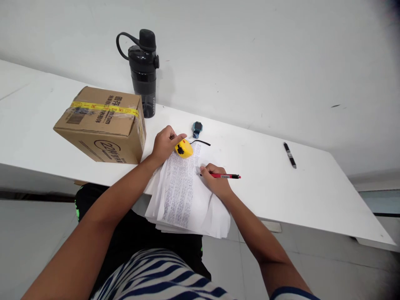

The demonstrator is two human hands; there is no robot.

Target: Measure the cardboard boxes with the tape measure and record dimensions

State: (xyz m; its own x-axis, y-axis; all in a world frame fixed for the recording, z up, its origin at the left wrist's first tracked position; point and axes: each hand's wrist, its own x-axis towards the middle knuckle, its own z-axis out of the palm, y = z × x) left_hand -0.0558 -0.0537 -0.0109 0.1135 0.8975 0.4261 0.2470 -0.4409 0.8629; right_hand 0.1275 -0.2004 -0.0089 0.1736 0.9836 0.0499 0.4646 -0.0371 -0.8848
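Observation:
A stack of printed paper sheets [184, 196] lies on the white table [281, 187], overhanging its near edge. My left hand [165, 143] rests at the stack's top left corner, fingers curled around a small yellow tape measure [184, 148] with a black strap. My right hand [215, 180] lies on the sheets' right side, closed on a red pen [225, 176] that points right.
A taped cardboard box [103, 125] sits at the left, a black water bottle [143, 71] behind it by the wall. A small blue smartwatch [197, 128] lies beyond the sheets. A black marker [290, 155] lies to the right.

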